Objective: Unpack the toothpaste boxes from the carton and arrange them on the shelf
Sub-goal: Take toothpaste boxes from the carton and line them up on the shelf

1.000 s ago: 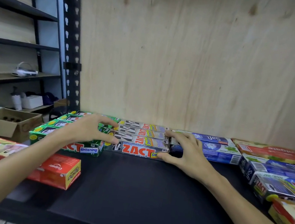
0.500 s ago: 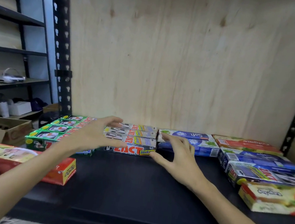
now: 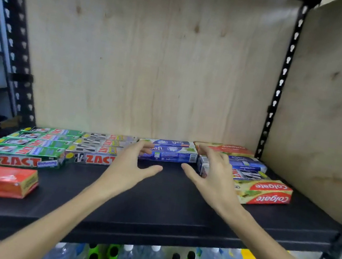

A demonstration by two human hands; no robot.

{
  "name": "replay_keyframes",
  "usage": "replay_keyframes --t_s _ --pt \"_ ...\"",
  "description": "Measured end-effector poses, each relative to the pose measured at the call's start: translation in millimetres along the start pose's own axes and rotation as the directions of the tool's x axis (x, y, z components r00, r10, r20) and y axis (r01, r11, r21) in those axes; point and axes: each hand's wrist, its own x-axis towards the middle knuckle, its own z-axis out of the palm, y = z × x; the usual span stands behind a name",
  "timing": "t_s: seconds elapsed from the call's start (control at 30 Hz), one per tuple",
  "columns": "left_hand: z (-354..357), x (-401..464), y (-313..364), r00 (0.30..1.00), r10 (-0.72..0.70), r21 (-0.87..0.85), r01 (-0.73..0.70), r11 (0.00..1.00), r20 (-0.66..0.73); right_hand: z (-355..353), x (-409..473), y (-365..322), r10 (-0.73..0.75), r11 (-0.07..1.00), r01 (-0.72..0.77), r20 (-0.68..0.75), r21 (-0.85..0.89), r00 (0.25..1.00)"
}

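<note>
Toothpaste boxes [image 3: 168, 151] lie flat in rows along the back of the black shelf [image 3: 151, 212]. Left hand [image 3: 131, 165] and right hand [image 3: 214, 177] hover over its bare middle, each grip wide and empty, fingertips near the blue boxes.

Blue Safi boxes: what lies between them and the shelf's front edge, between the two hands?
Head view: only bare black shelf before the Safi boxes, between left hand and right hand.

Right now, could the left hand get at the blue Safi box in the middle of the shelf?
Probably yes. The left hand is open with its fingertips at the blue Safi box's left end, and the black shelf in front is bare, so nothing blocks it.
</note>
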Motion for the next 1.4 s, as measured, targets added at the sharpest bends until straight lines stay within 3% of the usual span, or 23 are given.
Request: replay_keyframes --t_s 0.13,0.27,0.37,0.47,0.67,0.9,1.1,1.4 --pt "42.8 4.0 22.8 0.999 0.021 -0.041 -0.019 0.999 0.038 -38.8 1.4 37.1 0.064 0.953 -0.078 -0.056 -0.294 0.996" --pt "84.5 12.3 38.9 0.993 0.071 -0.1 -0.062 0.993 0.096 -75.7 -0.9 76.7 0.283 0.794 -0.263 -0.051 -0.548 0.958" --pt "105.2 19.1 45.0 0.984 0.097 -0.12 -0.08 0.99 0.146 -96.4 -1.4 95.9 0.453 0.681 -0.35 -0.006 -0.643 0.891" --pt "114.9 22.6 44.3 0.98 0.097 -0.12 -0.077 0.99 0.171 -99.2 0.0 105.3 0.512 0.682 -0.367 0.055 -0.632 0.857" --pt "112.7 22.8 41.0 0.973 0.11 -0.065 -0.099 0.993 0.204 -94.9 2.0 111.1 0.384 0.76 -0.25 0.105 -0.599 0.918" --pt "87.0 11.9 28.3 0.98 0.136 0.0 -0.137 0.991 0.144 -86.7 5.3 92.9 0.234 0.807 -0.097 0.166 -0.582 0.958" --pt "36.2 -9.4 -0.7 0.989 0.105 0.076 -0.113 0.991 0.102 -55.9 -2.1 53.2 0.108 0.892 0.015 0.245 -0.452 0.964" --pt "-53.7 -37.5 -39.7 0.989 -0.022 0.221 -0.011 0.975 0.147 -9.0 -13.5 -6.0 -0.1 0.9 0.23 0.336 -0.371 0.937"
